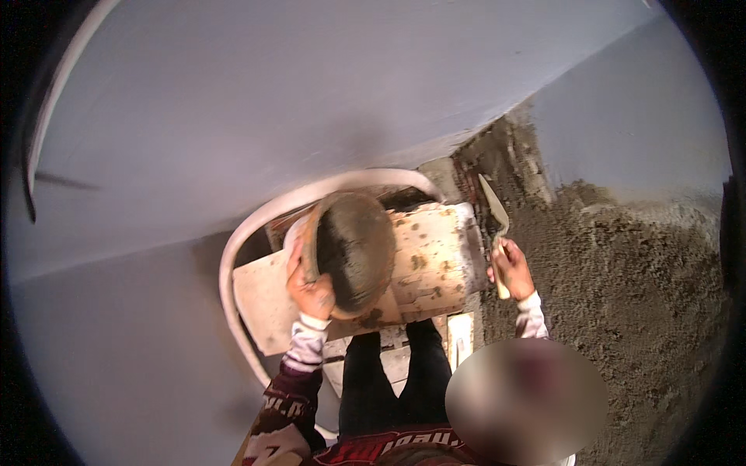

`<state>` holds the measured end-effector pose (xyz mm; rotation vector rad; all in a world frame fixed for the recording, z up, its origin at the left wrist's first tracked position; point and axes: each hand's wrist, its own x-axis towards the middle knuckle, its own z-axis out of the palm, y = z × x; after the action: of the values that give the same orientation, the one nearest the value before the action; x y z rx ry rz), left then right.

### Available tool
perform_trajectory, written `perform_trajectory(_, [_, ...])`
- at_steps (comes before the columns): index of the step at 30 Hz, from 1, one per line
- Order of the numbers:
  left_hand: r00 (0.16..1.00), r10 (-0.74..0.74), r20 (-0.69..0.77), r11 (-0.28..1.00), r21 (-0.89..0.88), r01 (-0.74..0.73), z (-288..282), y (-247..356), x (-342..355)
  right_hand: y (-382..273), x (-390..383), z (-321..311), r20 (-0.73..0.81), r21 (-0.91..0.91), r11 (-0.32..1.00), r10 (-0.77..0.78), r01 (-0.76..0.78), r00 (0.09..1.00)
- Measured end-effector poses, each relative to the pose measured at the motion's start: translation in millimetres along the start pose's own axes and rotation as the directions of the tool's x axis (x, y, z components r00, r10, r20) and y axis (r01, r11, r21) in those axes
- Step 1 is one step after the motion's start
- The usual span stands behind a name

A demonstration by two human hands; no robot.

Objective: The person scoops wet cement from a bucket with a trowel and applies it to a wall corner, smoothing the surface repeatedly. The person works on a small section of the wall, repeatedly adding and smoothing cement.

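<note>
My left hand (311, 293) grips the rim of a round bowl (356, 252) at its near left side. The bowl is tilted, and grey mortar coats its inside. My right hand (513, 269) is closed around the pale handle of a pointing trowel (494, 206). The trowel's narrow blade points up and away, close to the mortar-covered wall (641, 287) on the right. Little or no mortar shows on the blade. Behind the bowl lies a mortar-spotted board (431, 264).
A thick white hose or tube (227, 279) curves around the board's left and far sides. Smooth grey wall (311, 85) rises ahead, meeting the rough mortar at a corner. My legs (365, 373) are at the board's near edge. A blurred oval hides the lower right.
</note>
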<state>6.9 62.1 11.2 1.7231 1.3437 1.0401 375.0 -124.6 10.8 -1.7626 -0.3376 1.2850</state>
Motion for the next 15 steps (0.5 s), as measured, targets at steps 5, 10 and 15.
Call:
perform_trajectory(5, [0.995,-0.012,0.103,0.994,-0.111,0.024,-12,4,1,-2,-35,97,0.372,-0.841,0.278,-0.324,0.463,0.87])
perform_trajectory(10, [0.985,0.034,0.171,0.991,-0.137,-0.011,-20,7,-8,8,-9,184,0.338,-0.941,-0.105,-0.374,0.323,0.864])
perform_trajectory(15, [0.964,0.102,0.246,0.992,-0.096,-0.081,-17,4,-18,73,4,210,0.58,-0.811,0.041,-0.064,0.583,0.812])
